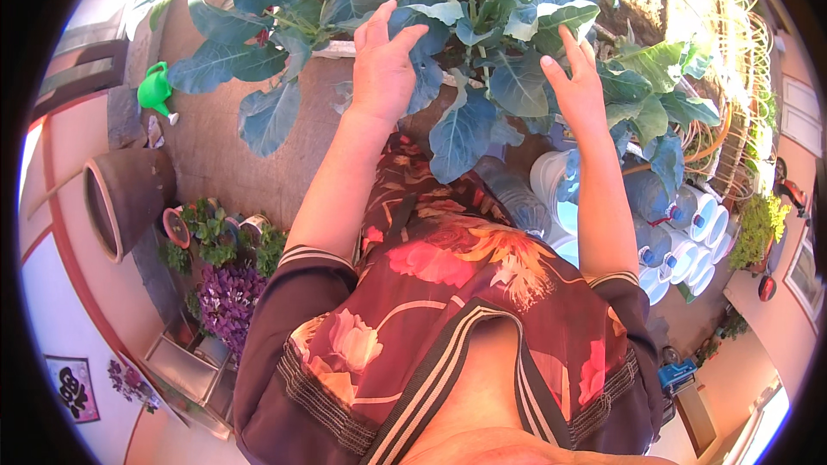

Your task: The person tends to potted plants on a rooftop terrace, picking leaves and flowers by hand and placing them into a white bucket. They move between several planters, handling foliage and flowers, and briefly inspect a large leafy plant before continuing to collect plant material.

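Broad blue-green leaves of a leafy brassica plant (462, 135) spread across the top of the view, in front of my body. My left hand (386, 68) is raised among them with thumb and fingers apart, and nothing shows in its grasp. A dark leaf (423, 81) lies just behind and beside its thumb. On the other side my right hand (577, 81) also has its thumb spread from its fingers. Its fingertips reach the lower edge of a sunlit leaf (570, 18); whether they press on it I cannot tell. Stems (477, 19) show between the two hands.
A green watering can (154, 87) is at the left, near a large brown pot (129, 200) and potted purple-leaved plants (229, 303). Clear plastic bottles (517, 197) and several white buckets (694, 255) crowd below my right arm. A wire coil fence (743, 84) edges the right.
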The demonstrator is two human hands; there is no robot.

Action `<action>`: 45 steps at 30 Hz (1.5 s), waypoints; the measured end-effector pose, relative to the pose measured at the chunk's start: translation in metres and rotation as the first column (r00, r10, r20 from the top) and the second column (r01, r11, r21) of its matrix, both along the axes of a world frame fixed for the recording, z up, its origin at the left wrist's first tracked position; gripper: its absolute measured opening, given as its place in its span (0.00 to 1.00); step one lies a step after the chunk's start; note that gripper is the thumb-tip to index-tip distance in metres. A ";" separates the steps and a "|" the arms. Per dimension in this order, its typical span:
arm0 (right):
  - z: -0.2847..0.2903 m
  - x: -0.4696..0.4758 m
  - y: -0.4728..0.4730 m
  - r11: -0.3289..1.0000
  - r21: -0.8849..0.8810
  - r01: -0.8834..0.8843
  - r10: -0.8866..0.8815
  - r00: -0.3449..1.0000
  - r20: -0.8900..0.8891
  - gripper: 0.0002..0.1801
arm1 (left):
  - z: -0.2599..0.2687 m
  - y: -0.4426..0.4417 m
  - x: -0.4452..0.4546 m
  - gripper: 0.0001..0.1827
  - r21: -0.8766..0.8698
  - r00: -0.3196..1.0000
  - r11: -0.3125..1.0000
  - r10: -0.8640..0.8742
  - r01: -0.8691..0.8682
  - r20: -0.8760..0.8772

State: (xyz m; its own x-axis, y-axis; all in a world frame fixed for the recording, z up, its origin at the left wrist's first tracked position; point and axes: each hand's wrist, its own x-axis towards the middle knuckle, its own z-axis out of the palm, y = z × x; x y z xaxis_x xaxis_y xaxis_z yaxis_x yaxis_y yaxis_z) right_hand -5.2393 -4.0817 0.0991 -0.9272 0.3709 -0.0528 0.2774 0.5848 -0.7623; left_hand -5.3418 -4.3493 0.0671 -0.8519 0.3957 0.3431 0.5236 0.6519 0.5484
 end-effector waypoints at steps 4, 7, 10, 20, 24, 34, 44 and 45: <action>0.001 0.022 0.006 0.896 -0.346 0.278 -0.256 0.960 0.111 0.33 | -0.016 -0.053 -0.003 0.23 0.049 0.993 0.999 0.009 -0.014 0.116; -0.021 0.038 0.011 0.761 -0.524 0.383 -0.407 0.911 0.075 0.31 | -0.017 -0.077 -0.001 0.22 0.113 0.981 0.993 0.014 -0.037 0.196; -0.015 0.041 0.004 0.710 -0.593 0.380 -0.424 0.903 0.071 0.29 | -0.035 -0.097 -0.003 0.22 0.062 0.976 0.997 0.039 -0.053 0.212; -0.009 0.063 -0.033 0.987 -0.139 0.077 -0.079 0.997 -0.004 0.29 | -0.012 -0.076 -0.016 0.20 0.064 0.991 0.996 0.049 -0.057 0.129; -0.017 0.078 -0.057 0.959 0.127 -0.254 0.256 0.967 -0.006 0.24 | 0.040 -0.031 0.015 0.22 0.059 0.997 0.997 -0.043 0.047 -0.071; -0.039 0.103 -0.070 0.889 0.191 -0.417 0.419 0.907 0.032 0.28 | 0.015 0.035 0.088 0.41 0.160 0.767 0.900 -0.430 0.406 0.476; -0.016 0.133 -0.034 0.919 0.232 -0.319 0.359 0.919 -0.160 0.31 | 0.008 0.036 0.083 0.13 0.327 0.777 0.937 -0.294 0.120 0.557; -0.015 0.142 -0.029 0.940 0.218 -0.261 0.309 0.924 -0.224 0.29 | 0.006 0.032 0.081 0.13 0.333 0.792 0.938 -0.275 0.096 0.546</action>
